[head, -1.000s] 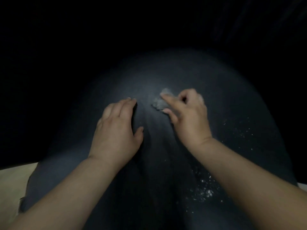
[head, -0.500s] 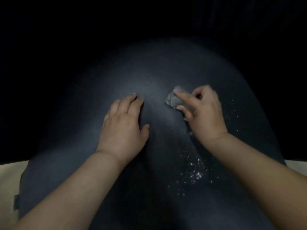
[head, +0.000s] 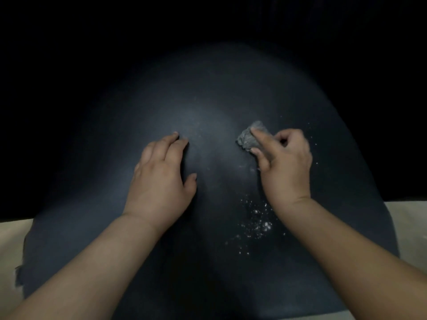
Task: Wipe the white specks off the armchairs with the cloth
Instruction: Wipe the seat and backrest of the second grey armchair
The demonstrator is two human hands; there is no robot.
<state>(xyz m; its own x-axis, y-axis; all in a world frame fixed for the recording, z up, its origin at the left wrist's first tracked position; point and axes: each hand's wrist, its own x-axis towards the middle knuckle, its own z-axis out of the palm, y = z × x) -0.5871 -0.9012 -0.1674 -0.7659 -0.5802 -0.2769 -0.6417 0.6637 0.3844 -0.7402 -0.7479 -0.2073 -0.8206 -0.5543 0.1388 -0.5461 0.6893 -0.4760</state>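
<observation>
Since a second ago your right hand (head: 285, 165) has carried the cloth (head: 249, 138) out to the right and a little farther up the dark armchair (head: 208, 100), and your left hand (head: 161, 179) has slid the same way with it. Nearest you, between your two forearms and closer to the right one, lies the densest patch of white specks (head: 258, 225), not yet touched by the cloth, with a thin trail running down from it. Farther up, your left hand rests flat on the upholstery with its fingers (head: 175, 139) straight and close together and the thumb spread, holding nothing; it looks to be bracing you or keeping the fabric taut. Across from it, well apart, your right hand has its fingers curled and clamped on the small grey cloth, index finger laid over the top and thumb beneath, pressing the wad onto the chair. A few stray specks (head: 312, 139) dot the surface just beyond and right of that hand. You are mid-wipe on the upper right of this cushion. Next, I judge, you should draw the cloth back down towards you over the dense patch, keeping pressure even so the specks lift instead of scattering. Beyond the chair's curved far edge everything is too dark to make out.
</observation>
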